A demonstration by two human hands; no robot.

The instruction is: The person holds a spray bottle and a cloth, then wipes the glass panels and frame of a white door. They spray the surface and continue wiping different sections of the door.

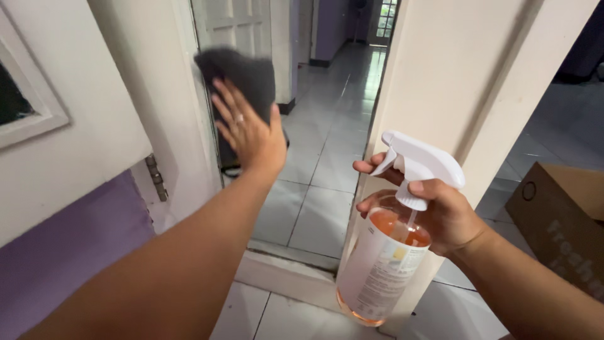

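A tall mirror (314, 145) in a cream frame (440, 94) fills the middle of the view, its glass reflecting a pale tiled corridor. To the left stands a white door (69, 119) with a metal hinge (156, 178) at its edge, above a wall painted purple (69, 252); at the far right, a brown cardboard box (560, 220) rests on the tiled floor (283, 318).

The left hand (248, 132) is raised with fingers spread flat, pressing a dark grey cloth (242, 75) against the upper left of the mirror glass — the cloth is blurred, and a ring shows on one finger.

The right hand (434, 214) is closed around the neck of a clear spray bottle (384, 264), held tilted just in front of the lower part of the mirror frame, near its inner edge. The bottle holds orange liquid and carries a white label; its white trigger head (418, 160) points left toward the glass — the forefinger curls in front of the trigger, though whether it is squeezing cannot be told.
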